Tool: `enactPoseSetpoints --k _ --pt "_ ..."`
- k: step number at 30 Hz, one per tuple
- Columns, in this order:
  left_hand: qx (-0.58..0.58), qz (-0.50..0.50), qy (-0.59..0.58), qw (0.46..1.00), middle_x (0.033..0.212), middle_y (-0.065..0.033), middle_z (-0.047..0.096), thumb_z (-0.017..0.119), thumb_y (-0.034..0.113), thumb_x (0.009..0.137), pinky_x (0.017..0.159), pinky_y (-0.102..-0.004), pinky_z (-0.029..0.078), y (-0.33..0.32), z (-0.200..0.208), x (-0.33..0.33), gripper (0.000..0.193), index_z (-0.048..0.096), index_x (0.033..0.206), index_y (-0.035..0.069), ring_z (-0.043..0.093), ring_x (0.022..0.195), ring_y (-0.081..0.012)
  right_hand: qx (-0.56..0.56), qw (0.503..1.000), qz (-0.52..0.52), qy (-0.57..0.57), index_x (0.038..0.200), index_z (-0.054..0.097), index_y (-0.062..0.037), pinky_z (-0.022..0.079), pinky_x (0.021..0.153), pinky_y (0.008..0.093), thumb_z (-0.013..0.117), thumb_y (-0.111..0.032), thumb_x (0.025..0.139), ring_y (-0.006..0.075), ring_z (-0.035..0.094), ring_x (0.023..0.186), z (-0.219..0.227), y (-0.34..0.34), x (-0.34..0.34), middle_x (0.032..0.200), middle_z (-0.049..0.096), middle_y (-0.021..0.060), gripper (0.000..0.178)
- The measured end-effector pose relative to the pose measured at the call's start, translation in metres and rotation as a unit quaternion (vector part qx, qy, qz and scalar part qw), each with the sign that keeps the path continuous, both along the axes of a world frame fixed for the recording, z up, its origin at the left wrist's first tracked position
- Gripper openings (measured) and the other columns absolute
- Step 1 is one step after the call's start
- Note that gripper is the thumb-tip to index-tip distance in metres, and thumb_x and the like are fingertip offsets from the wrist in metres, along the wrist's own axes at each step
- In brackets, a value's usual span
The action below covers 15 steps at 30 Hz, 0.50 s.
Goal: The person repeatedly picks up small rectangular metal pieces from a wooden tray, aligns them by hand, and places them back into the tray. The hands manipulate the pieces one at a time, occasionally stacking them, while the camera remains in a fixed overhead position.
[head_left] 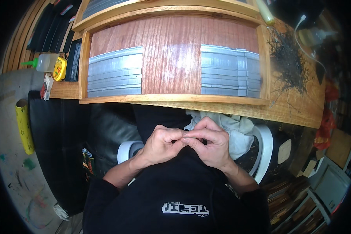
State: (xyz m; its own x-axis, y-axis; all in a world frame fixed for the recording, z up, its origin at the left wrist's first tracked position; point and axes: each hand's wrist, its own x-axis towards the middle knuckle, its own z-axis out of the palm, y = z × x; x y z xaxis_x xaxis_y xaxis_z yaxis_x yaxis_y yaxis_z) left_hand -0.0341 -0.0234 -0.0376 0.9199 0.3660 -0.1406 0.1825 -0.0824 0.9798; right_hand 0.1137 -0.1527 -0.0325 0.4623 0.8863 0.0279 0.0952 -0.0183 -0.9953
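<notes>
My left hand point(162, 143) and my right hand point(211, 142) meet fingertip to fingertip above my lap, short of the table's front edge. Both are closed in a pinch. Whatever lies between the fingertips, if anything, is hidden or too small to name. Beyond them a shallow wooden tray point(175, 99) rests on the table. Inside it, grey ridged strips point(115, 72) lie packed side by side at the left, and a similar grey stack point(224, 70) fills the right end. Bare reddish wood shows between the two stacks.
A second wooden tray point(171, 16) sits behind the first. Thin dark sticks point(288, 62) are heaped on the table's right end. A yellow tape measure point(60, 69) and a green-tipped bottle point(46, 62) stand at left. A yellow roll point(25, 126) lies farther left; white cloth point(238, 130) hangs beyond my right hand.
</notes>
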Motion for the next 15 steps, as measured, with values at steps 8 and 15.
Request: enactPoseSetpoints --k 8,15 --pt "-0.002 -0.019 -0.002 1.0 0.08 -0.0196 0.073 0.075 -0.003 0.089 0.061 -0.0319 0.055 0.0057 0.0039 0.0018 0.013 0.076 0.102 -0.004 0.075 0.07 -0.0274 0.006 0.999 -0.021 -0.025 0.1 0.082 -0.0028 0.048 0.062 0.0232 0.09 -0.001 0.078 0.0107 0.062 0.074 0.0 -0.0029 -0.0028 0.085 0.066 0.0032 0.023" --pt "-0.013 -0.01 -0.018 1.0 0.082 -0.0202 0.075 0.074 -0.002 0.09 0.061 -0.0317 0.056 0.0037 0.0056 0.0035 0.013 0.076 0.102 -0.005 0.076 0.072 -0.028 0.001 1.0 -0.015 0.0 0.097 0.082 -0.0024 0.05 0.063 0.0232 0.09 0.0 0.078 0.011 0.064 0.074 0.0016 -0.0042 -0.0004 0.085 0.068 0.004 0.021"
